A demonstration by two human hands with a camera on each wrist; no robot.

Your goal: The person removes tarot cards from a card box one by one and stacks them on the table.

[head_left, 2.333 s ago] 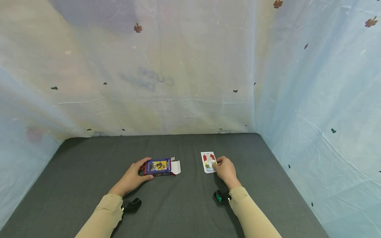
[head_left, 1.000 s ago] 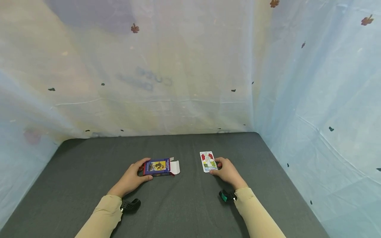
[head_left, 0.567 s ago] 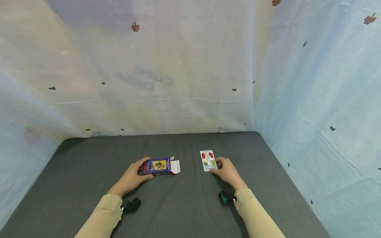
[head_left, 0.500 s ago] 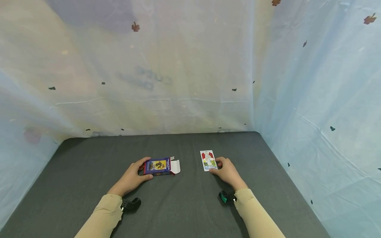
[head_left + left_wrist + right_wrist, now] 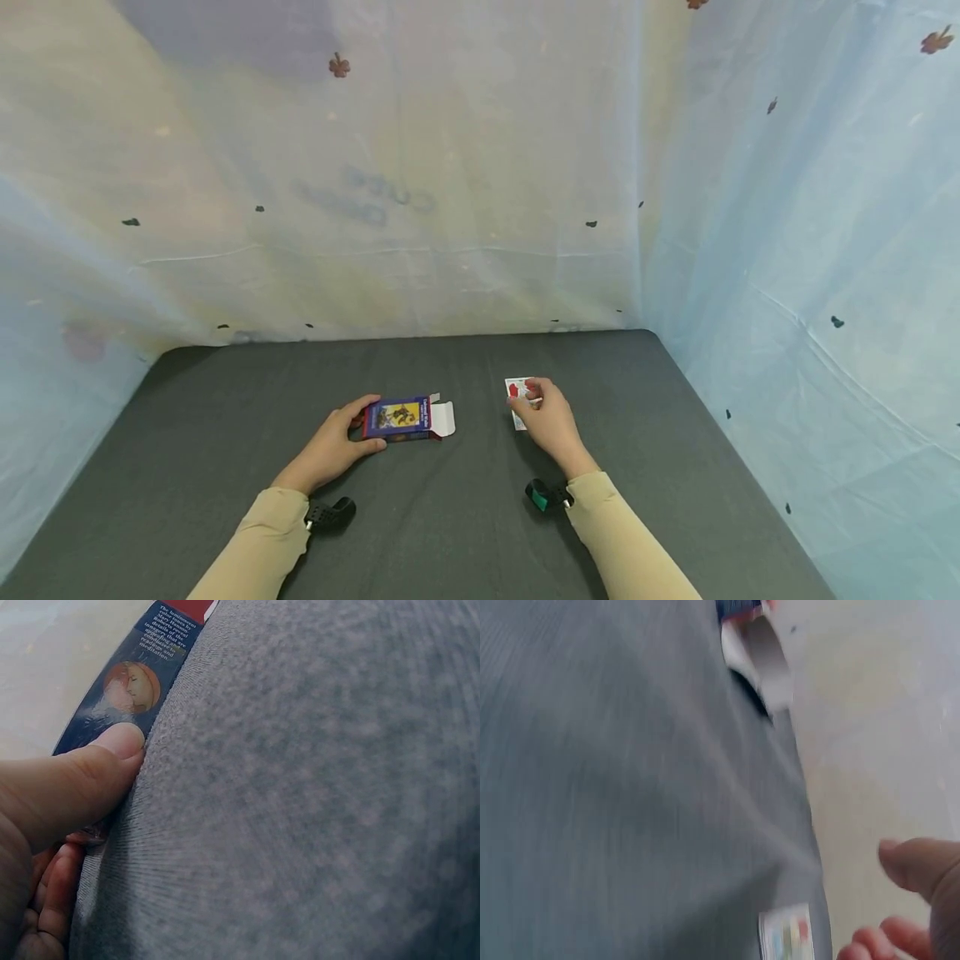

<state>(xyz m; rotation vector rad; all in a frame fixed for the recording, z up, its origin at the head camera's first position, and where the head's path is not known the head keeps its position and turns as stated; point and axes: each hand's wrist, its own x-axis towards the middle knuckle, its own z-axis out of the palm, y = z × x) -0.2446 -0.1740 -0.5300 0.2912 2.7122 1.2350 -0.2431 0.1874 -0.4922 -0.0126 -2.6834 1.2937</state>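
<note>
A dark blue tarot card box (image 5: 397, 418) with a yellow picture lies on the cloth, its white end flap (image 5: 443, 420) standing out to the right. My left hand (image 5: 332, 447) grips the closed end, thumb along the near side; in the left wrist view the thumb (image 5: 105, 765) presses the printed edge of the box (image 5: 127, 682). A white-bordered tarot card (image 5: 514, 390) lies to the right, partly hidden under my right hand (image 5: 553, 427). In the right wrist view the thumb (image 5: 922, 862) and fingers are apart, raised off the card (image 5: 786, 934) and holding nothing.
A dark grey cloth (image 5: 450, 517) covers the table. Pale hanging sheets (image 5: 480, 167) with small leaf marks close off the back and sides. A black strap device sits on each wrist, the left one (image 5: 330, 515) and the right one (image 5: 547, 495).
My right hand has come off the card's right edge and moved left and up over it, covering more of it. The card, the box and my left hand stay in place.
</note>
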